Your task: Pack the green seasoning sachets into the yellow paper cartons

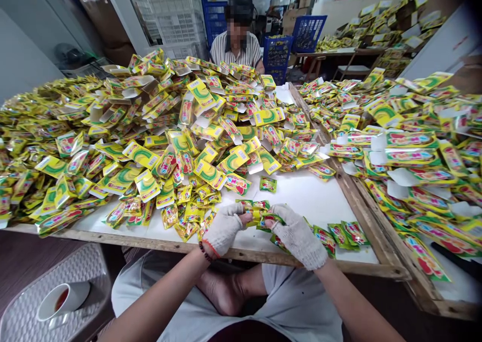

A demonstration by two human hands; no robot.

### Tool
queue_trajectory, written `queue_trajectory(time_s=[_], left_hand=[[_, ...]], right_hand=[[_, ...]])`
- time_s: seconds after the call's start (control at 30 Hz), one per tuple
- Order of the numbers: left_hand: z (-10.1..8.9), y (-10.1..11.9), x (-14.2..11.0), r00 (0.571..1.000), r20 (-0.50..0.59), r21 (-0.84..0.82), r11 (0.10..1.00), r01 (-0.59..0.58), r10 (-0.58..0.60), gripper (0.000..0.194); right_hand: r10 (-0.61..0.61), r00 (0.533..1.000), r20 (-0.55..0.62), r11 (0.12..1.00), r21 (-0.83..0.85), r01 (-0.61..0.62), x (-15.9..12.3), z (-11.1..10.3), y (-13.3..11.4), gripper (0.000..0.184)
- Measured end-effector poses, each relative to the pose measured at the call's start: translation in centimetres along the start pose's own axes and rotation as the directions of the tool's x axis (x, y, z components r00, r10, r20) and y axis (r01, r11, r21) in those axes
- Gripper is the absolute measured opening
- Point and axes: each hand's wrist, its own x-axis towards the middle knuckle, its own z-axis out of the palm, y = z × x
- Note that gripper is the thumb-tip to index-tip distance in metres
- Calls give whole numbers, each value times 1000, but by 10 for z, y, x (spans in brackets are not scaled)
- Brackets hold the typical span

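Both hands wear white knit gloves with bare fingertips, and they face each other over the table's front edge. My left hand (224,230) is closed, its thumb and fingers pinching a small yellow-green packet (256,215). Close beside it, my right hand (297,235) grips another small green packet (276,216) between thumb and fingers. Several more packets lie under and behind the hands, partly hidden by them. A single green packet (267,184) rests on the white tabletop (309,194) beyond. To the right of my right hand lies a short row of green packets (341,235).
A tall heap of yellow cartons (211,174) and small packets covers the left and middle. Past a wooden rail (354,196), more cartons (410,148) are piled. A co-worker (237,45) sits opposite. A cup (64,302) stands on a plastic stool (83,269) at lower left.
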Motion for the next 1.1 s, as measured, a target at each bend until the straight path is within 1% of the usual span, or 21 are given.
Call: queue_trajectory(time_s=[0.07,0.1,0.2,0.27,0.4,0.47,0.53,0.6,0.67,0.7,0.73,0.77,0.8,0.83,0.87,0.9,0.93,0.97,1.0,1.03,1.1], left_hand=[[4,2,-3,998,-42,118,992,-36,42,27],[7,5,-5,997,-36,170,984,-56,63,26],[14,12,-8,994,15,252,961,-109,109,27],[17,15,-7,991,54,295,946,-133,123,28],[16,21,-3,990,116,420,899,-126,84,22],[16,25,-2,986,141,458,877,-145,89,20],[17,27,-2,984,142,478,862,-167,112,19],[16,27,-2,979,166,497,847,-188,120,20],[8,28,2,971,207,551,806,-218,121,22],[1,30,5,968,215,608,757,-239,132,24],[-9,34,10,965,208,693,673,-259,156,25],[-21,39,16,963,186,794,547,-265,195,25],[-34,46,23,955,170,891,376,-255,244,26],[-48,54,31,944,165,960,174,-220,284,34],[-61,62,38,937,159,986,-10,-163,312,45],[-73,71,44,937,157,982,-154,-114,311,52],[-82,78,49,942,159,962,-259,-81,296,53],[-88,84,51,946,155,942,-331,-54,286,50],[-91,88,51,948,154,925,-377,-39,279,44],[-91,90,48,948,156,915,-403,-33,278,37],[-85,89,37,947,174,910,-411,-51,269,25]], right_hand=[[-47,998,-52,998,-31,45,0,2,-1,15],[-56,996,-69,997,-51,53,0,4,-1,13],[-48,992,-118,996,-86,38,3,13,1,11],[-47,990,-137,997,-66,38,5,19,4,13],[-81,985,-154,997,-7,81,4,25,7,16],[-46,989,-141,998,35,51,2,24,5,19],[15,996,-92,995,99,-6,2,20,4,22],[30,999,-11,988,151,-28,1,16,4,30],[19,997,79,989,146,-30,1,13,7,37],[28,994,102,991,128,-41,1,13,8,38],[51,993,103,992,107,-62,1,13,10,37],[80,993,89,991,99,-89,1,14,11,34],[111,991,68,987,109,-118,1,16,12,32],[144,988,52,979,137,-150,0,18,13,32],[178,983,51,967,176,-184,0,20,13,32],[209,976,56,952,215,-216,0,22,14,33],[230,971,60,939,248,-238,0,24,14,35],[245,968,57,930,270,-251,0,25,15,37],[249,967,44,927,279,-252,0,25,16,38],[245,969,17,931,276,-240,0,26,16,39],[213,975,-62,952,239,-193,0,25,19,38]])
